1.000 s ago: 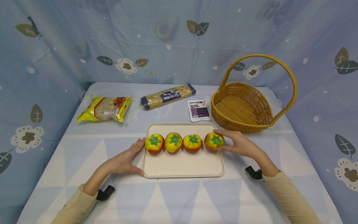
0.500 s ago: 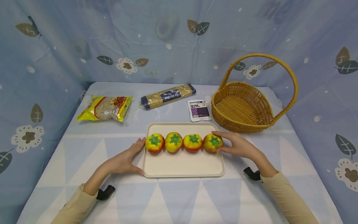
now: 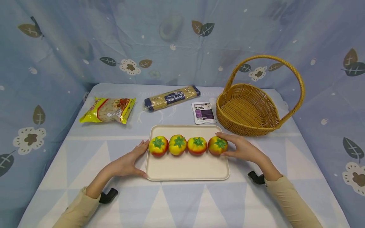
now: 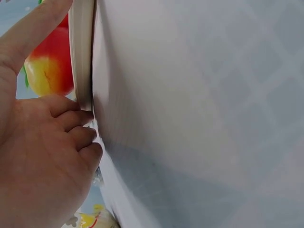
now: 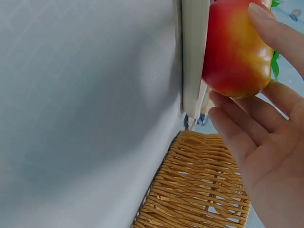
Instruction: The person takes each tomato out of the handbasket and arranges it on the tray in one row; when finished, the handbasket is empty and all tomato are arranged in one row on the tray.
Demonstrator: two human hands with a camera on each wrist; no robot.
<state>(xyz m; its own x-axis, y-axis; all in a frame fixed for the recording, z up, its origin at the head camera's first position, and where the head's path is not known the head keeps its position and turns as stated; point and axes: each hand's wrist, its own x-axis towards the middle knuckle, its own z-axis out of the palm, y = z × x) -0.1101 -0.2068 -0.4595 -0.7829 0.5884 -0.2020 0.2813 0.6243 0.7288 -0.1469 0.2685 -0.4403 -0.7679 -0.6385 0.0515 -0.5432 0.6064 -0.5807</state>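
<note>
A beige rectangular tray [image 3: 188, 169] lies on the table with several red-and-yellow tomato-like fruits in a row, each topped by a green star-shaped calyx. My right hand [image 3: 243, 147] holds the rightmost tomato-like fruit [image 3: 218, 145], thumb on its near side and fingers at its far side. In the right wrist view this fruit [image 5: 237, 50] sits against the tray's surface, beside the fingers. My left hand [image 3: 128, 161] spreads along the tray's left edge, its thumb at the front corner and its fingers beside the leftmost fruit [image 3: 158, 146].
Behind the tray lie a yellow food bag [image 3: 109, 110], a long pasta pack [image 3: 172, 98] and a small white-and-purple pouch [image 3: 203, 112]. A wicker basket [image 3: 246, 110] with a tall handle stands at the back right. Patterned curtains [image 3: 182, 47] enclose the table.
My right hand has shifted slightly left with the rightmost fruit, bringing it nearer the others in the row. The left hand stays at the tray's edge.
</note>
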